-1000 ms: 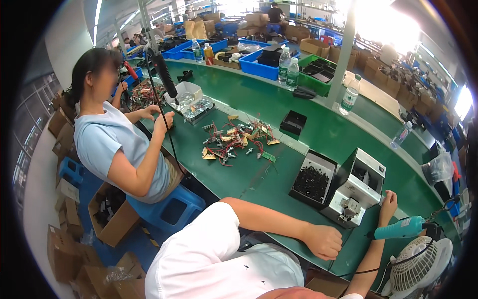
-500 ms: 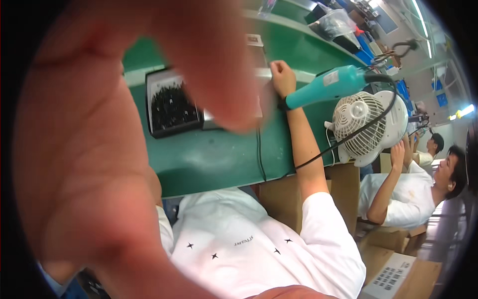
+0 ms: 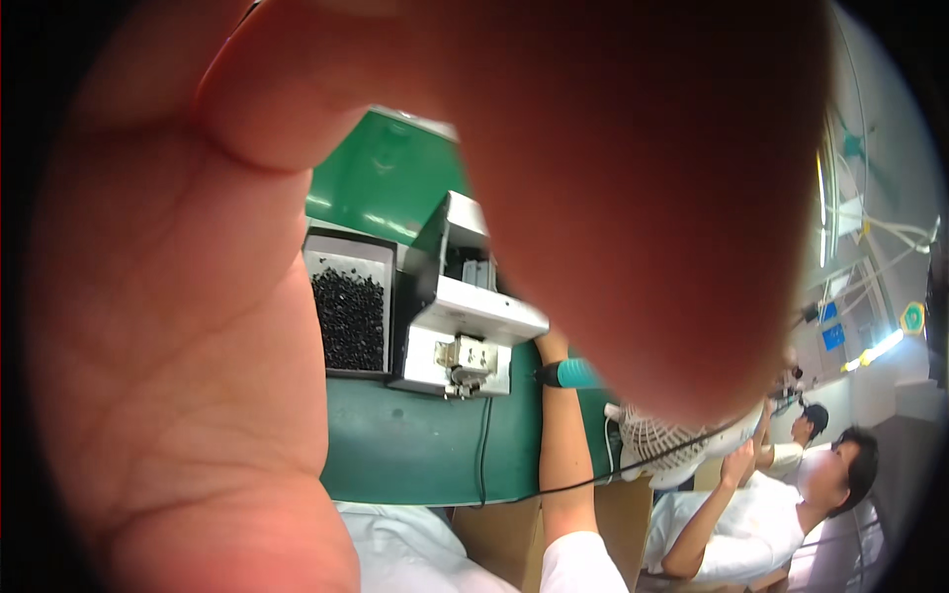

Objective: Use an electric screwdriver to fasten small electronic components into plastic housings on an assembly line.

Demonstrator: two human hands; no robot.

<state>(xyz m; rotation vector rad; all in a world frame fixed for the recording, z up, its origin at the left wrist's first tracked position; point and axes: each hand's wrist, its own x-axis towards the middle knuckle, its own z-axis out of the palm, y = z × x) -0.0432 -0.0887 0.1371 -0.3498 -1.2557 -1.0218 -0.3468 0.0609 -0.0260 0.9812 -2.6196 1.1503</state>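
Note:
A hand that appears to be my left hand (image 3: pixel 227 346) fills the left side and top, very close to the camera. Its palm shows, and its fingers stretch across to the right, spread and blurred; no object shows in it. My right forearm (image 3: pixel 566 445) reaches over the green table (image 3: pixel 405 435); a finger of the near hand and a metal fixture hide the right hand. That fixture (image 3: pixel 474 308), pale with a small metal block at its front, stands beside a shallow tray (image 3: pixel 314 259) of small black parts. A teal corded electric screwdriver (image 3: pixel 581 374) overlaps the right forearm, its dark tip toward the fixture.
Right of my forearm is a white fan (image 3: pixel 657 440), partly covered by the blurred finger. A black cable (image 3: pixel 633 460) crosses in front of it. Cardboard boxes (image 3: pixel 499 534) stand below the table edge. At the right sits a co-worker in a white shirt (image 3: pixel 741 524), with another person behind.
The near hand's fingers have spread farther right and now cover the upper middle. The view has shifted, so the table sits lower. The fixture shows more, while my right hand has become hidden.

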